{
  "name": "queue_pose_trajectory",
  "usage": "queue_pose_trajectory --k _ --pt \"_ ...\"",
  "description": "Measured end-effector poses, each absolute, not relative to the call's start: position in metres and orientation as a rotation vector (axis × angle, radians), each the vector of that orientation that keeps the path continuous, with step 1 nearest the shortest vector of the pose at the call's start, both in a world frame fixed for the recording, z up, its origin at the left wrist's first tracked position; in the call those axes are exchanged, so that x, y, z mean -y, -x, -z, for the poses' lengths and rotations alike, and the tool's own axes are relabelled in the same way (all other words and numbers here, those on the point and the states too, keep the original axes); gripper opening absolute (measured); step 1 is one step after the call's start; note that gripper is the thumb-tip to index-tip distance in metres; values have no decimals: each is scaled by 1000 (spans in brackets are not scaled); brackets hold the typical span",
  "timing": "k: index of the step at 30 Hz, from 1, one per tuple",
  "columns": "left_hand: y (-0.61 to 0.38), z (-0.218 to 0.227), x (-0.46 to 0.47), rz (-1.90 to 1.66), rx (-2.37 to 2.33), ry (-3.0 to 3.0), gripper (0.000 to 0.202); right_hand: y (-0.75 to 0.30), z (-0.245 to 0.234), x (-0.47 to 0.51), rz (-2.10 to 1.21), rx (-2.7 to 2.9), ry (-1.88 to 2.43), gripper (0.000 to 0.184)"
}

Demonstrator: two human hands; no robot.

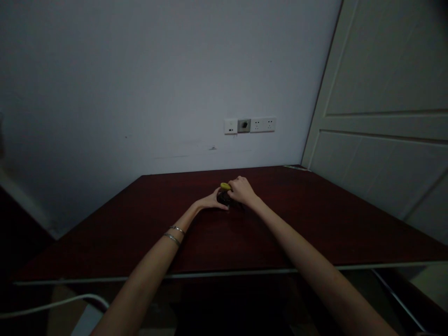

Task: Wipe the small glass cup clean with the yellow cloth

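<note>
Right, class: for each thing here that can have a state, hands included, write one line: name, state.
Left hand: curved around the dark object
Right hand: gripping the yellow piece
Dark object: held; open or closed, too dim to tell
Yellow piece: held; joined to the dark object or loose, cannot tell
Bracelets: worn on left forearm
Two white sockets: holes exposed
White cable: bent

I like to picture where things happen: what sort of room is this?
Probably a room in a home or small office; the picture can't settle which. A dark reddish table stands against a pale wall with a row of sockets, beside a panelled door or cupboard front.
</note>
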State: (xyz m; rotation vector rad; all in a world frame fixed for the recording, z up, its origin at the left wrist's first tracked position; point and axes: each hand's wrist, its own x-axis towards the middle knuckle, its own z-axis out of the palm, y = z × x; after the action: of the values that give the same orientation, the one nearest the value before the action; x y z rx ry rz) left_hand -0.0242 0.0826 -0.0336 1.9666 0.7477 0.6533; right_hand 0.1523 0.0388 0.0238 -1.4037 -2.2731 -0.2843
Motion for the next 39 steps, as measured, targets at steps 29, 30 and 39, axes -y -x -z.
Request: queue_pose_trajectory --k 29,30,39 --pt "18 49 -80 -837 -1020 -2098 62 -148 1 -68 -576 2175 1495 35" --pt "18 48 -79 -836 -1022 -2102 63 -147 2 -69 -583 2144 1487 35" --pt "16 45 -75 -813 -1058 -2049 62 -163 12 -89 -554 1754 1433 49"
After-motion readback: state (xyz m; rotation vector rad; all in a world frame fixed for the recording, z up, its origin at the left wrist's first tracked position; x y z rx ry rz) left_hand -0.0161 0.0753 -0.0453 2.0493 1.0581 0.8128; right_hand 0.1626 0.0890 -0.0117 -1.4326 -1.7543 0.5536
